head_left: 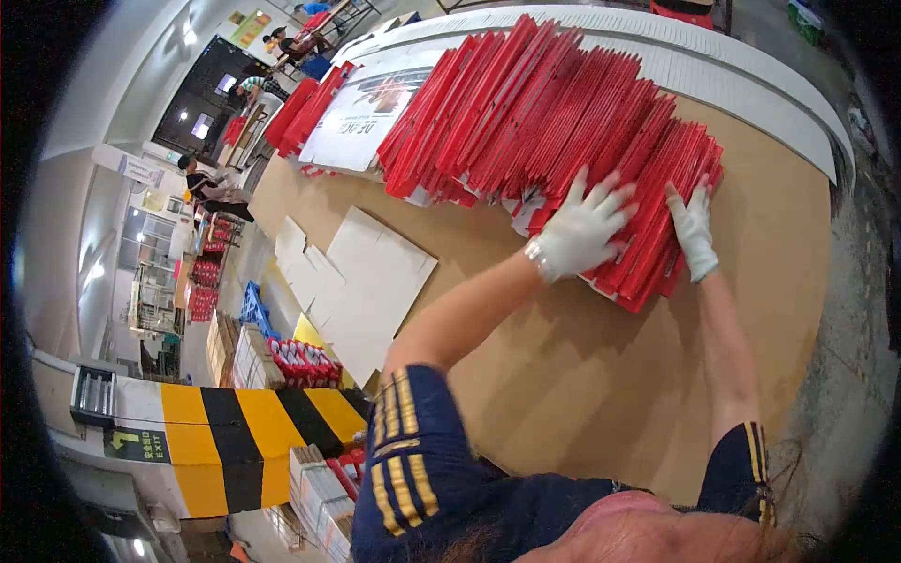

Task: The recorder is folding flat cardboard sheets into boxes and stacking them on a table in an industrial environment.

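Observation:
A long row of red flat-folded cardboard pieces (pixel 554 122), packed edge to edge, leans across the far side of the brown tabletop (pixel 554 385). White gloves cover both of my hands. My left hand (pixel 584 228) lies over the near side of the row toward its right end, fingers spread. At the row's right end, my right hand (pixel 694 228) rests against the outermost pieces with fingers apart. Neither hand is closed round a piece. The undersides of the pieces are hidden by their tight packing.
White cardboard sheets (pixel 380 267) lie at the table's left edge. A printed white sheet (pixel 361 117) sits among the red pieces. A long row of white card pieces (pixel 751 75) curves along the far edge. A yellow-and-black striped barrier (pixel 235 446) stands lower left. People work farther back.

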Demonstrator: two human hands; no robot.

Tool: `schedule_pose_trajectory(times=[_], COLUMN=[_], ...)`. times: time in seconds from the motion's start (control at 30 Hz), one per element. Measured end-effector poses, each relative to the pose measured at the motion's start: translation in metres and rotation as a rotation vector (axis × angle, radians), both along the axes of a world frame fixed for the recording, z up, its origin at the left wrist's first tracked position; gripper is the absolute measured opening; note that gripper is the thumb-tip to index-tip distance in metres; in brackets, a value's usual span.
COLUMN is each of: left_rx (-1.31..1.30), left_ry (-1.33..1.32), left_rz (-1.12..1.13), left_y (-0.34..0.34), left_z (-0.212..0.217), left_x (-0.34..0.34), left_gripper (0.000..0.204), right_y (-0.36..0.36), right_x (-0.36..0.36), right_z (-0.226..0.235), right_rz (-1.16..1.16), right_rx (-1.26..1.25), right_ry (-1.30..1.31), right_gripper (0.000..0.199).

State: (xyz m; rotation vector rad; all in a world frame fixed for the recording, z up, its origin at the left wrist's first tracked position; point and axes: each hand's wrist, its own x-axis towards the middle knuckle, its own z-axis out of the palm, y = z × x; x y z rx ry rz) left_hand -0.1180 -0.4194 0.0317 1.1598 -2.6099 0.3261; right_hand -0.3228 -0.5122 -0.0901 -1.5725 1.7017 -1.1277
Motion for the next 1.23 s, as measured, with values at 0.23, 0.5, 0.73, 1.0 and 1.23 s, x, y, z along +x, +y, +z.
schedule_pose_trajectory(times=[0.23, 0.5, 0.73, 1.0, 1.23], left_rx=[0.260, 0.825, 0.382, -0.247, -0.351], left_ry=[-0.133, -0.204, -0.114, -0.047, -0.058], left_rz=[0.759, 1.251, 0.948, 0.603, -0.037], left_y=[0.233, 0.398, 0.379, 0.385, 0.418], left_z=[-0.011, -0.048, -0.093, 0.009, 0.008], left_x=[0.200, 0.304, 0.336, 0.301, 0.123], left_gripper=[0.092, 0.093, 0.061, 0.015, 0.018], right_y=[-0.052, 0.062, 0.077, 0.316, 0.461], right_x=[-0.069, -0.005, -0.106, 0.027, 0.100], right_z=[-0.059, -0.020, -0.086, 0.065, 0.058], right_rz=[0.240, 0.199, 0.406, 0.440, 0.825], right_rx=[-0.057, 0.167, 0.152, -0.454, -0.989], right_ry=[-0.146, -0.547, -0.212, 0.295, 0.626], right_gripper=[0.073, 0.073, 0.068, 0.070, 0.073])
